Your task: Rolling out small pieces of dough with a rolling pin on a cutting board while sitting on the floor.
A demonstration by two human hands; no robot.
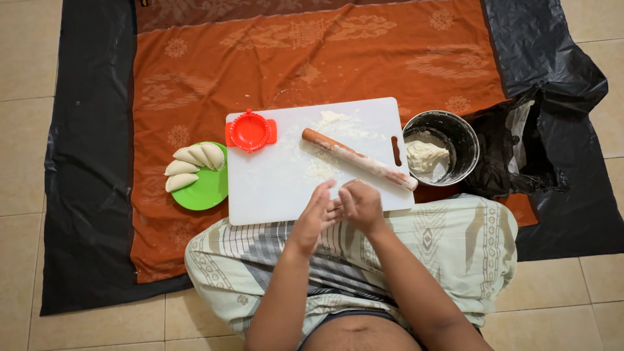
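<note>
Both hands meeting palm-to-palm over near edge of white cutting board point(279, 188), just above lap. Left hand point(316, 218) and right hand point(359, 205) are pressing together, fingers loosely curled; looks like they're rolling a small bit of dough between palms, but dough itself is hidden, so can't tell for sure what's held.

Step, judging: shaping a dough ball, w/ flattening to follow. Next move would call for setting the ball on the floured mid-board patch and reaching for the rolling pin point(359, 159).

Pin is lying on board's right half, long axis diagonal: wooden handle end pointing to far-left, other end toward board's near-right corner, almost at right edge. Floury along its length.

Red dumpling press point(250, 130) is sitting open at board's far-left corner, overhanging the edge. Green plate point(208, 192) w/ four folded dumplings point(192, 166) is just left of board. Metal bowl point(465, 140) w/ dough lump point(426, 156) is just right of board, on orange cloth point(195, 84).
</note>
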